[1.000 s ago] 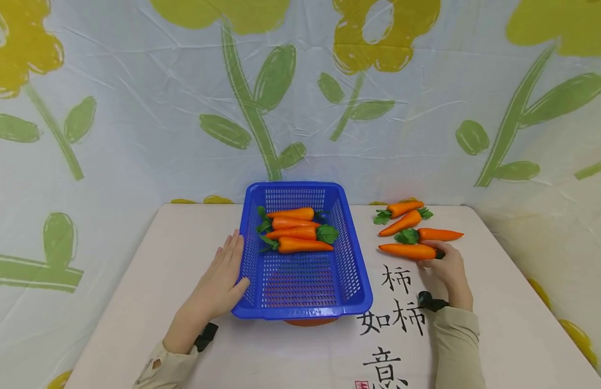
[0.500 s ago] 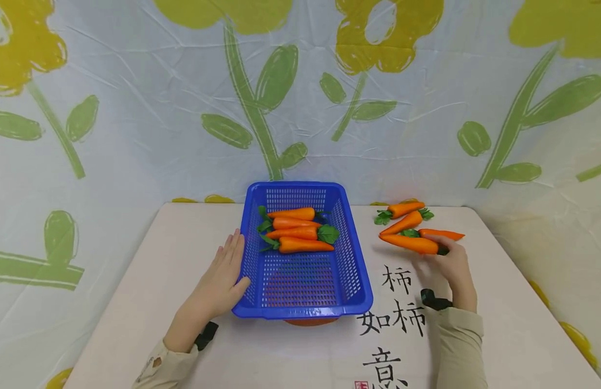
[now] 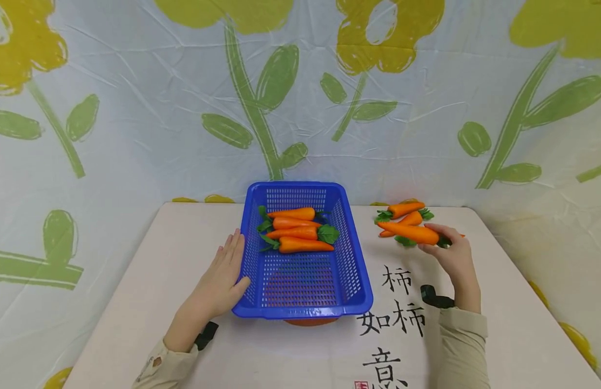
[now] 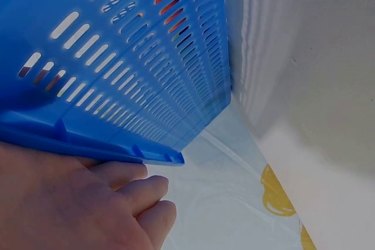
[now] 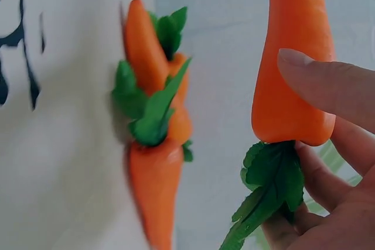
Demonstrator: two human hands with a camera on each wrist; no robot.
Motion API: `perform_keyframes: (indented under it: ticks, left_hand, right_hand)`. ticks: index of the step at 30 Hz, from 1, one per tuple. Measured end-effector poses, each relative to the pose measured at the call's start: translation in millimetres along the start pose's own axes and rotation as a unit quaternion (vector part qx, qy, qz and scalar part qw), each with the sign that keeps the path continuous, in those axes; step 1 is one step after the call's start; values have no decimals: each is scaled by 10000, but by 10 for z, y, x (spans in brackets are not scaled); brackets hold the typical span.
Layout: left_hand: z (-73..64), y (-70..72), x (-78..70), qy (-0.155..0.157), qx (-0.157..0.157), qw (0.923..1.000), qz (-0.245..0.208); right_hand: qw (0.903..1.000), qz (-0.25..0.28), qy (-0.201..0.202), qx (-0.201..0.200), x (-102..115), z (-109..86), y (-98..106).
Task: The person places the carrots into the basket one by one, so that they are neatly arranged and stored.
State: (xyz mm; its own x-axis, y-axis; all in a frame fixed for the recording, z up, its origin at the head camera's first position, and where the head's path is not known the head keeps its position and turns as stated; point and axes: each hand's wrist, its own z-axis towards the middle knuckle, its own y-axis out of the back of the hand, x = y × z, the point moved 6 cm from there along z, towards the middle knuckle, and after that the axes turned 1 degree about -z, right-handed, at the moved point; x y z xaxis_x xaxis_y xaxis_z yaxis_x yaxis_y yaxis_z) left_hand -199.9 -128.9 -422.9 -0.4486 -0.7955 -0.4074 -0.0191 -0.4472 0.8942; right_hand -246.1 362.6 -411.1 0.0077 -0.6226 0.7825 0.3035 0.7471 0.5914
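Right hand [image 3: 453, 256]: thumb and fingers closed on one carrot, the held carrot [image 3: 408, 233], at its thick end; thumb flat on the orange body, leaves hanging among the fingers; carrot raised off the table [image 3: 154, 270], its narrow end pointing toward the basket [image 3: 302, 312]. Right wrist view shows it apart from the three loose carrots [image 3: 411, 219]; these lie close together at the far right of the table, the nearest mostly hidden from the head view by the held carrot and hand.

Left hand [image 3: 220, 278]: fingers extended, gripping nothing, laid against the basket's left side; left wrist view shows the fingers just under the rim.

Basket: blue, slotted, at mid-table; four basket carrots [image 3: 296, 233] lie crosswise in its far half, leaves at differing ends; an orange-red patch [image 3: 312, 322] shows under its near edge, nature unclear; black characters [image 3: 409, 317] mark the table to its right; flowered cloth [image 3: 174, 108] hangs behind.
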Motion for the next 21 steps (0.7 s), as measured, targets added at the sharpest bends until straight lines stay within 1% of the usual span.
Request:
perform_keyframes:
  ticks: [6,13,16,21]
  left_hand:
    - [-3,-5,4,24,17,10000,-2]
    - [-1,2,7,10,-11,10000,11]
    - [-1,2,7,5,-17,10000,19]
    - [-4,3,-1,-2,-25,10000,35]
  right_hand:
    - [9997,86,225,-63,219,-25,-9]
    - [9985,-2,538,-114,512,-74,-47]
    - [9981,22,600,-101,623,-108,-65]
    - [9984,126,548,-109,802,-174,-79]
